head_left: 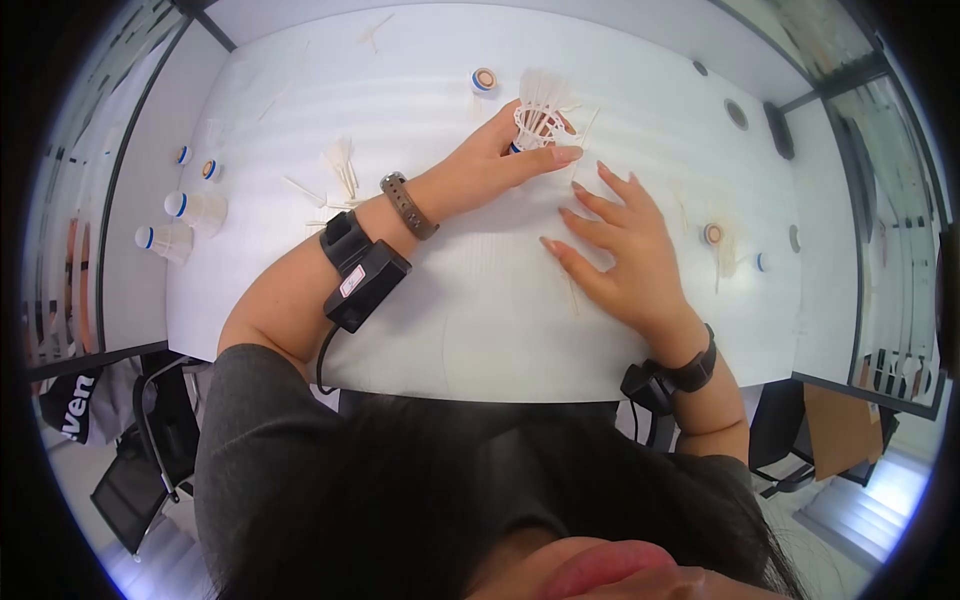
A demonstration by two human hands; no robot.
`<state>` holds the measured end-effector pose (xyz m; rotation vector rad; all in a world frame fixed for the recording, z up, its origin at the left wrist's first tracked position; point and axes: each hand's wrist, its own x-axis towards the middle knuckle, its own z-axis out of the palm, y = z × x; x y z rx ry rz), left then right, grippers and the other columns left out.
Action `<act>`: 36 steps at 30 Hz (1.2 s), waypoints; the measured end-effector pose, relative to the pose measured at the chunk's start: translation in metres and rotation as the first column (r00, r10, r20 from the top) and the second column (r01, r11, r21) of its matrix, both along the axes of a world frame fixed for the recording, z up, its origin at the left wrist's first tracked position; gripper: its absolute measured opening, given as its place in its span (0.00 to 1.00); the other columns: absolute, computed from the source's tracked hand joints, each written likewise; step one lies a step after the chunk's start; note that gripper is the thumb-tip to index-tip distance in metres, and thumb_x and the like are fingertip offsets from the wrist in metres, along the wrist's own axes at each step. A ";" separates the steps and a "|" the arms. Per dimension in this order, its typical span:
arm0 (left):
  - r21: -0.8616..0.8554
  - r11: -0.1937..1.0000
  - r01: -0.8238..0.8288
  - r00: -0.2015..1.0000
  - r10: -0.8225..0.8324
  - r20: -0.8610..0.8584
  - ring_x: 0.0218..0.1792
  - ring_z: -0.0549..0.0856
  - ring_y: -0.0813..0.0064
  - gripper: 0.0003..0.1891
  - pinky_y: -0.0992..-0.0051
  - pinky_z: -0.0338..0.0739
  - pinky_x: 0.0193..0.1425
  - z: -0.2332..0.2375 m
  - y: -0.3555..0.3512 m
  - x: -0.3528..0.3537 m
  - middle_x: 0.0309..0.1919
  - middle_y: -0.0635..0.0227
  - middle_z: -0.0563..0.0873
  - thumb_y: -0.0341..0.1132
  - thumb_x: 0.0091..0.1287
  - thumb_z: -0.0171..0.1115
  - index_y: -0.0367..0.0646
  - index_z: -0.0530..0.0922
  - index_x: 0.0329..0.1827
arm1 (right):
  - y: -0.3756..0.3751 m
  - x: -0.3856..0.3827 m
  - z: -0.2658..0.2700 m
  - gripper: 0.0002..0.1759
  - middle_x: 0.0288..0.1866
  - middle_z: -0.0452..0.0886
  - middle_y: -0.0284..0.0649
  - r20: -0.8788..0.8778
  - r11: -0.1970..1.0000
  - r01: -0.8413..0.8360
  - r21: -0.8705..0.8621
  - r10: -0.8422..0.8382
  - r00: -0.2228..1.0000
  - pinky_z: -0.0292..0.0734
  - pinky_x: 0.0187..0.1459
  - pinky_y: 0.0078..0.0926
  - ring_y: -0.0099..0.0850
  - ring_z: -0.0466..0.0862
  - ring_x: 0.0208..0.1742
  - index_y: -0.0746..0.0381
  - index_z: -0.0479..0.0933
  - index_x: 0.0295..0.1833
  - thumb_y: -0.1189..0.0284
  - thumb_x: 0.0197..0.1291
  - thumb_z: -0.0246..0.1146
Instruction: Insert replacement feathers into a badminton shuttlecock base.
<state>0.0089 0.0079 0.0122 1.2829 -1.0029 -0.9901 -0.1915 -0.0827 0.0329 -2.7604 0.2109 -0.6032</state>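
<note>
white shuttle (540, 118), gripped near its blue-banded base by the left hand (505, 160). the right hand (625, 245) is open, fingers spread, near the shuttle on its lower right; a thin stem (592, 124) crosses the gap. left of the shuttle are a cork (484, 80), loose feathers (342, 168) and, farther out, two stacks (200, 209).

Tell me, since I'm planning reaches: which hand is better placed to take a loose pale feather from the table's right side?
Right, most likely: the right hand is open, looks empty and is nearer those loose pale feathers, while the left hand is occupied holding the white feathered shuttlecock.
</note>
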 end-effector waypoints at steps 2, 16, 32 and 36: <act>0.000 1.000 0.004 1.000 -0.004 -0.005 0.29 0.66 0.90 0.19 0.83 0.61 0.31 0.000 0.000 0.000 0.31 0.83 0.73 0.40 0.73 0.61 0.45 0.73 0.63 | 0.000 0.000 0.000 0.21 0.57 0.83 0.48 -0.027 0.999 -0.052 0.008 0.052 0.998 0.64 0.70 0.55 0.52 0.75 0.69 0.64 0.85 0.47 0.59 0.55 0.73; -0.123 0.990 0.063 0.992 -0.076 -0.105 0.29 0.67 0.85 0.19 0.83 0.63 0.35 0.001 -0.003 0.010 0.31 0.77 0.71 0.44 0.76 0.52 0.39 0.72 0.60 | -0.021 0.019 -0.014 0.33 0.71 0.69 0.62 -0.008 0.991 0.085 -0.098 -0.086 0.996 0.44 0.77 0.58 0.58 0.55 0.80 0.64 0.81 0.61 0.50 0.59 0.69; -0.276 0.881 -0.384 0.917 0.398 -0.004 0.35 0.81 0.84 0.21 0.82 0.78 0.37 -0.022 -0.009 0.010 0.35 0.72 0.78 0.35 0.63 0.74 0.40 0.68 0.48 | -0.020 0.019 -0.013 0.33 0.68 0.77 0.50 -0.029 0.998 -0.030 -0.054 0.028 0.999 0.46 0.78 0.56 0.47 0.65 0.77 0.71 0.78 0.60 0.52 0.63 0.65; -0.256 0.899 -0.355 0.930 0.368 0.003 0.37 0.82 0.82 0.17 0.78 0.79 0.42 -0.022 -0.008 0.010 0.36 0.72 0.79 0.32 0.66 0.70 0.40 0.68 0.47 | -0.018 0.018 -0.009 0.27 0.63 0.81 0.48 0.002 0.979 -0.192 0.069 0.193 0.981 0.55 0.76 0.54 0.47 0.68 0.75 0.68 0.80 0.57 0.58 0.60 0.69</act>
